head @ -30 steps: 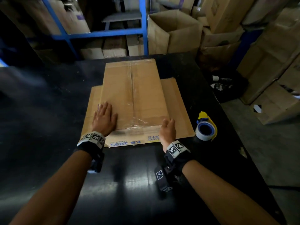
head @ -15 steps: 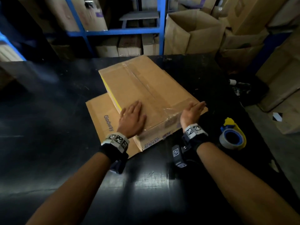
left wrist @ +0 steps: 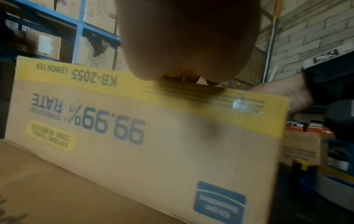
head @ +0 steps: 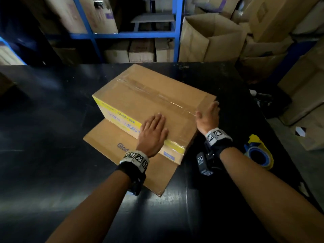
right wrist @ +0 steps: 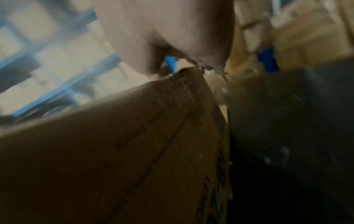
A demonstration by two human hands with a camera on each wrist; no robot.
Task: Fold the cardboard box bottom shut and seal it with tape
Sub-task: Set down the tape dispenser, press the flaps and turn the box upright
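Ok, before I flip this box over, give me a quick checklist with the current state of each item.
1. Tape strip runs along the centre seam of the cardboard box: ok.
2. Tape wrapped down over the near end: ok, shiny film shows on the yellow band.
3. Tape at the far end: cannot tell.
4. Left hand flat on top, steadying the box: ok.
5. Right hand pressed against the right end: ok.
6. Tape dispenser on the table clear of the box: ok.
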